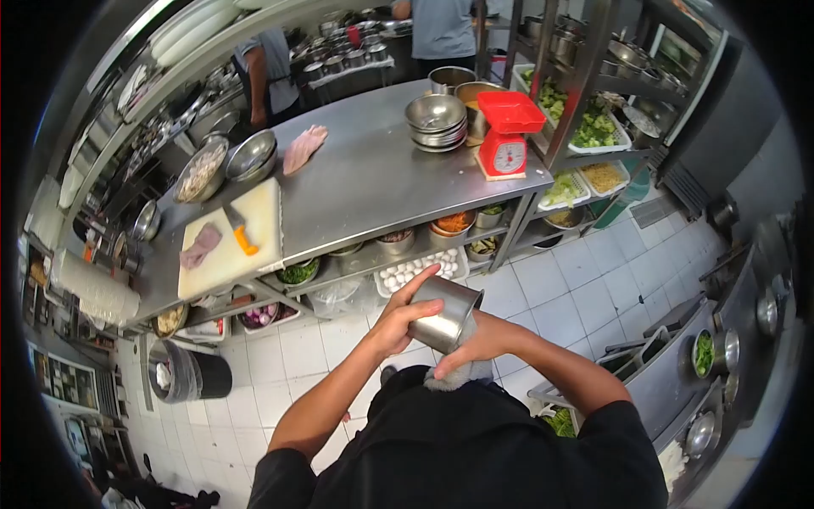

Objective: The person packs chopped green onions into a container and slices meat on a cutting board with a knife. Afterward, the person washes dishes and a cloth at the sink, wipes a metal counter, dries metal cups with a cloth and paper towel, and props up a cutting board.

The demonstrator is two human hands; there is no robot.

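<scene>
A shiny metal pot (pixel 448 316) is tilted on its side in front of my chest, its rim facing right. My left hand (pixel 402 316) is wrapped round its left side, with the thumb across the metal. At the pot's right, my right hand (pixel 476 341) has its fingers partly hidden by the pot and holds a grey cloth (pixel 458 375) against it. On the counter beyond lies a cutting board (pixel 259 208) with an orange-handled knife (pixel 243 237) and a piece of pale meat (pixel 201 246). Another piece of meat (pixel 305 149) lies on the bare metal behind the board.
The steel counter (pixel 356 199) carries stacked bowls (pixel 436 119) and a red scale (pixel 507 140). Below it is a tray of eggs (pixel 421 271). A bin (pixel 203 376) stands on the floor at left. Two people (pixel 443 32) are beyond the counter. Shelves hold vegetables at right.
</scene>
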